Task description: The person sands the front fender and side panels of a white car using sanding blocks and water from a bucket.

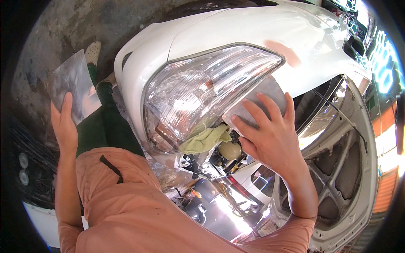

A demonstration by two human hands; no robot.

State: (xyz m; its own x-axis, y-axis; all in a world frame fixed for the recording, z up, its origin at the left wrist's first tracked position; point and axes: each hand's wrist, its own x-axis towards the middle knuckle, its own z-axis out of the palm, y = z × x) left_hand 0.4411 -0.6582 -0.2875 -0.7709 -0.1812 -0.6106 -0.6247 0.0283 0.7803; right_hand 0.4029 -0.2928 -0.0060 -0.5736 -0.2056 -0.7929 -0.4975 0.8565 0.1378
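Your salmon-pink shirt (126, 211) fills the lower left and bottom of the frame, with a short black strap (111, 168) hanging against it, and your dark green trousers (110, 133) show just above. At the left of the frame your left hand (65, 122) is closed on the lower edge of a thin, shiny sheet (71, 82); your thumb lies along the near face, and you cannot tell from here how the hidden fingers sit behind it. Right of centre, your right hand (272, 139) has its fingers spread open over a flat grey piece (270, 90), fingertips laid on its face rather than curled around it. That piece sits along the lower right edge of the large clear headlight (198, 84), which takes up the middle of the frame; how firmly it bears on the lens you cannot tell. A crumpled light green cloth (206, 140) lies at the headlight's lower edge, just beside a rounded yellowish part (230, 150) in the exposed front section. Around the lens, the white body panel (236, 29) curves across the top of the frame, carrying a pinkish reflection near the lamp's pointed end. A raised hood (333, 181) shows its ribbed underside at the right. Beyond, a stained grey floor (101, 23) spreads over the upper left, with a pale clog (93, 52) on it, and bright hexagonal lights (382, 63) glow at the upper right.
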